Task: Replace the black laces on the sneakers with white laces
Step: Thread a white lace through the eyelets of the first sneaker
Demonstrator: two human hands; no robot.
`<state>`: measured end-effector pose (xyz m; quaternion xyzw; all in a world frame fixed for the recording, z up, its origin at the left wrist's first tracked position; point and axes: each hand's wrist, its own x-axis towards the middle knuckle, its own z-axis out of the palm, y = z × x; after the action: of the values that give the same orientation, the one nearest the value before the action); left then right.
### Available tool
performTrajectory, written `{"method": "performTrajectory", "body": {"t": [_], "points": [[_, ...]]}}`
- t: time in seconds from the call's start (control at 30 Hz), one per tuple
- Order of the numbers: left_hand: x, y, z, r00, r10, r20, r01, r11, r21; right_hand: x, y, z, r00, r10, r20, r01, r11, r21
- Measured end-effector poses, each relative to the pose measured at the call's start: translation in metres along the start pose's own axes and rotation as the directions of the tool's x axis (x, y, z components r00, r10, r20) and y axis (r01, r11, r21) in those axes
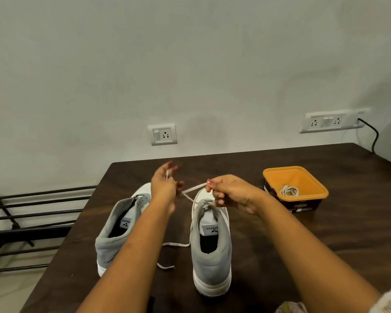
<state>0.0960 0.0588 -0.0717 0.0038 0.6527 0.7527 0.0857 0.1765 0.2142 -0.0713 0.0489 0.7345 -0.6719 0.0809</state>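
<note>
Two grey and white sneakers stand on the dark table, heels toward me: the left sneaker [120, 224] and the right sneaker [211, 247]. A white lace [191, 190] runs taut from the right sneaker's upper eyelets up to both hands. My left hand [164, 186] pinches one stretch of it above the left sneaker's toe. My right hand [230, 192] pinches the other stretch over the right sneaker's tongue. A loose lace end [176, 244] trails on the table between the shoes. No black lace is visible.
An orange tub [314, 185] at the right holds a coiled lace bundle [290, 190]. The table [325, 233] meets the wall, which carries two socket plates and a black cable. A black metal rack [32, 213] stands left of the table.
</note>
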Motion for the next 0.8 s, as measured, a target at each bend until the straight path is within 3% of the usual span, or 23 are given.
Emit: {"method": "performTrajectory", "body": {"t": [0.1, 0.17, 0.23, 0.27, 0.3, 0.37, 0.43, 0.47, 0.53, 0.6, 0.7, 0.8], "points": [[0.011, -0.024, -0.017, 0.991, -0.115, 0.061, 0.074, 0.882, 0.465, -0.005, 0.001, -0.017, 0.991, 0.042, -0.125, -0.048, 0.998, -0.048], [0.013, -0.034, -0.019, 0.958, -0.275, 0.081, 0.153, 0.73, 0.666, -0.007, 0.004, -0.021, 0.981, 0.025, -0.194, -0.077, 0.961, -0.266], [0.012, -0.034, -0.02, 0.953, -0.299, 0.046, 0.088, 0.418, 0.904, -0.005, 0.01, -0.02, 0.964, -0.039, -0.261, -0.11, 0.84, -0.532], [0.012, -0.032, -0.019, 0.976, -0.213, 0.05, 0.017, 0.3, 0.954, -0.003, 0.012, -0.018, 0.955, -0.079, -0.285, -0.11, 0.8, -0.59], [0.011, -0.029, -0.015, 0.99, -0.096, 0.106, -0.076, 0.279, 0.957, 0.0, 0.014, -0.015, 0.943, -0.119, -0.31, -0.095, 0.798, -0.596], [0.003, -0.019, -0.003, 0.937, 0.084, 0.338, -0.338, 0.459, 0.822, 0.008, 0.016, -0.007, 0.912, -0.18, -0.368, -0.058, 0.832, -0.552], [-0.013, -0.011, 0.014, 0.844, 0.127, 0.521, -0.465, 0.657, 0.593, 0.013, 0.015, 0.001, 0.892, -0.205, -0.402, -0.03, 0.862, -0.506], [-0.018, -0.01, 0.021, 0.813, 0.119, 0.57, -0.476, 0.7, 0.533, 0.014, 0.014, 0.004, 0.891, -0.203, -0.405, -0.02, 0.875, -0.484], [-0.019, -0.015, 0.027, 0.801, 0.091, 0.592, -0.501, 0.643, 0.579, 0.012, 0.014, 0.007, 0.9, -0.152, -0.41, -0.01, 0.93, -0.367], [-0.013, -0.02, 0.022, 0.823, 0.045, 0.566, -0.508, 0.503, 0.699, 0.008, 0.018, 0.006, 0.894, -0.103, -0.435, -0.019, 0.963, -0.269], [-0.006, -0.027, 0.014, 0.849, 0.016, 0.527, -0.482, 0.428, 0.764, 0.002, 0.023, -0.004, 0.866, -0.089, -0.491, -0.14, 0.901, -0.41], [-0.006, -0.034, 0.013, 0.87, 0.087, 0.486, -0.469, 0.454, 0.758, -0.005, 0.026, 0.0, 0.924, 0.072, -0.377, -0.257, 0.847, -0.466]]}}
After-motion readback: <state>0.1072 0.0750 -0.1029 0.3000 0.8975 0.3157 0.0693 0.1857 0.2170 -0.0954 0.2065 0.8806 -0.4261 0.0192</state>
